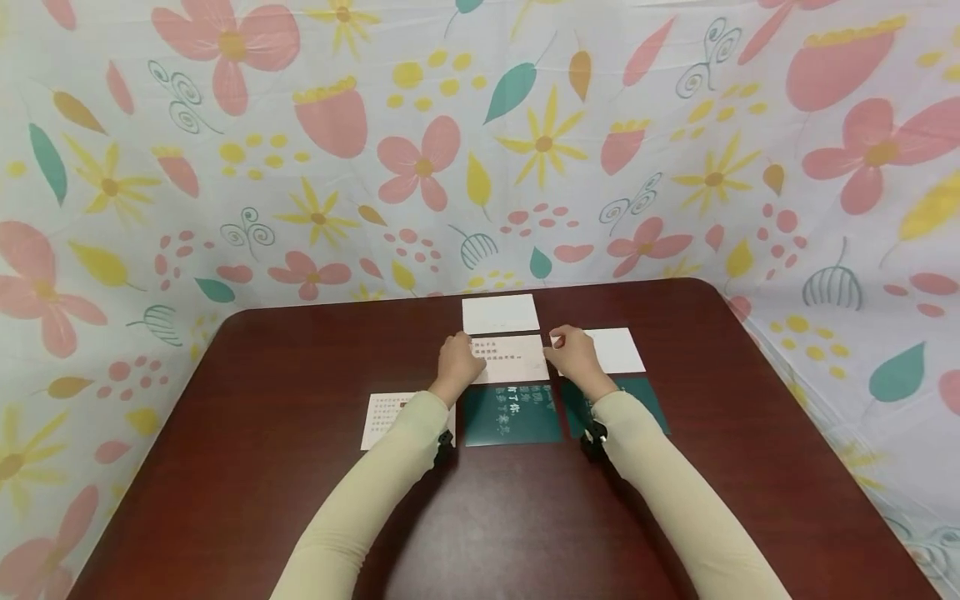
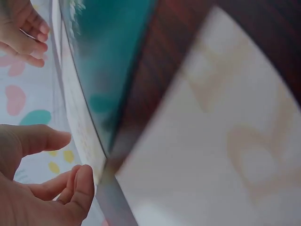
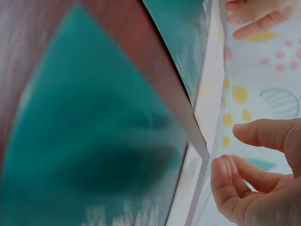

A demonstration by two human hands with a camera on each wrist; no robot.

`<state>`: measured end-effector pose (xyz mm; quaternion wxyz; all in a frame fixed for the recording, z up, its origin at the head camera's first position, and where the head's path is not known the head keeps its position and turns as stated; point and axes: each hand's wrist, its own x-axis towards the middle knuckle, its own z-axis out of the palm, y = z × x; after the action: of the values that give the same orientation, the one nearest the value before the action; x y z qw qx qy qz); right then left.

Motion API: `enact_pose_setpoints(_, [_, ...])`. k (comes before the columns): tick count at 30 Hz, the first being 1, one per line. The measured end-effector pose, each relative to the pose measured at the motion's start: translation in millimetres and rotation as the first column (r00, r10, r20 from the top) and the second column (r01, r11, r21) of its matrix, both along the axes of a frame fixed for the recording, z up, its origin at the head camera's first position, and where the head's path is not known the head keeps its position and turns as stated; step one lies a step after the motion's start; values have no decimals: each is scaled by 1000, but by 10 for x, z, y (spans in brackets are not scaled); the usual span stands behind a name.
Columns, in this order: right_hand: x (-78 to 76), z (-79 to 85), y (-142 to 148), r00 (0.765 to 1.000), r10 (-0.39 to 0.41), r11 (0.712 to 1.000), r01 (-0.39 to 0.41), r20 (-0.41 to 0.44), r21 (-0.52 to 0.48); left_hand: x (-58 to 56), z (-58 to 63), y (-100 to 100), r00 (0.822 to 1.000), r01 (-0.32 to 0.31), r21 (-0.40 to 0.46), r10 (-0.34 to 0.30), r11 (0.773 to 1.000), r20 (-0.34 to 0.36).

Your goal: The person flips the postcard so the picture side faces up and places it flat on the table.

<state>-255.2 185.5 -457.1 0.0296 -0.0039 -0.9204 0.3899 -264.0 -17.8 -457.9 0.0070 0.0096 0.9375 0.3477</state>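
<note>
A cream card with printed writing (image 1: 506,367) lies in the middle of the table. My left hand (image 1: 459,362) is at its left edge and my right hand (image 1: 576,357) at its right edge. In the left wrist view, the left thumb and loosely bent fingers (image 2: 82,188) stand apart, with nothing between them. The right wrist view likewise shows a gap between the right thumb (image 3: 256,133) and fingers. Below the cream card lies a green card with white lettering (image 1: 513,417). Partly behind my right hand is a white card (image 1: 618,350).
Another white card (image 1: 501,314) lies at the far side. A second green card (image 1: 645,398) is partly under the right forearm in view, and a text-covered card (image 1: 381,417) sits by the left forearm. Flowered cloth (image 1: 420,167) hangs behind the dark red table (image 1: 300,375).
</note>
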Motion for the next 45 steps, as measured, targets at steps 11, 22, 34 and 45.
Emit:
enact_pose_setpoints(11, [55,48,467,997,-65,997,64,-32,-35,95,119,311,993,119,224,-113,967,-43])
enact_pose_setpoints(22, [125,28,878,987,-160,987,160,-30,7,114,56,613,982,168,401,-190,901,16])
enact_pose_setpoints(34, [172,-15,1089,982,-171,985,167,86,51,116,7,828,953,146,532,-262,834,149])
enact_pose_setpoints(45, [187,-15,1024,974,-195,980,190,118,56,146,0,913,941,127,549,-275,826,197])
